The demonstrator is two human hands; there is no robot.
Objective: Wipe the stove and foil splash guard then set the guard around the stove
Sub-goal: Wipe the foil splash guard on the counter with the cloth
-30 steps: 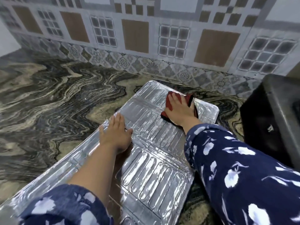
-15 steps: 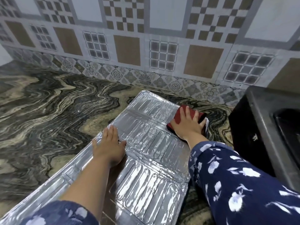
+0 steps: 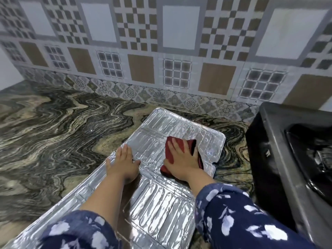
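Note:
The silver foil splash guard [image 3: 161, 209] lies flat on the marbled countertop [image 3: 53, 133], reaching from the bottom left to the middle. My left hand [image 3: 124, 164] presses flat on its left edge, fingers together and holding nothing. My right hand [image 3: 183, 159] lies flat on a dark red cloth [image 3: 170, 148] that rests on the far panel of the guard. The black stove [image 3: 280, 159] stands at the right, apart from the guard, with part of a burner visible.
A patterned tiled wall [image 3: 161, 60] runs along the back of the counter. A strip of counter separates the guard from the stove. The counter spreads wide to the left. My blue floral sleeves cover the lower frame.
My right hand has slid the red cloth back toward me and leftward across the far panel. My left hand stays pressed on the guard. The view has tilted up.

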